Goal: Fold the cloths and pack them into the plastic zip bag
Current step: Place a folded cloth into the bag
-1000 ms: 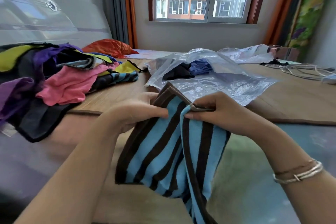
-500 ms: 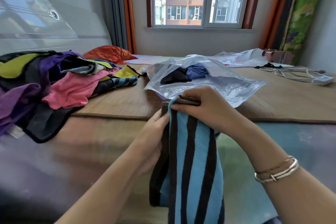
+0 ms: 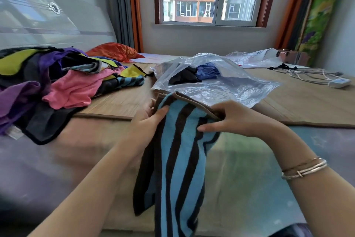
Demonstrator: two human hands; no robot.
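Note:
A blue cloth with dark brown stripes [image 3: 178,159] hangs folded lengthwise in front of me, above the near edge of the bed. My left hand [image 3: 148,119] pinches its top left corner, thumb on the front. My right hand [image 3: 234,119] grips the top right edge, fingers curled over the fold. Just behind the cloth lies the clear plastic zip bag [image 3: 217,86] on the mat, with a black cloth [image 3: 183,78] and a dark blue cloth [image 3: 208,71] inside it.
A heap of unfolded cloths [image 3: 63,81], pink, purple, yellow and black, lies at the left on the woven mat [image 3: 307,102]. An orange bundle [image 3: 115,51] sits behind it. Another plastic bag [image 3: 253,58] and a white power strip with cables [image 3: 338,83] lie at the back right.
My hands brought the cloth's two top corners together, folding it lengthwise, then moved apart again along the top edge. The cloth now hangs narrower and doubled.

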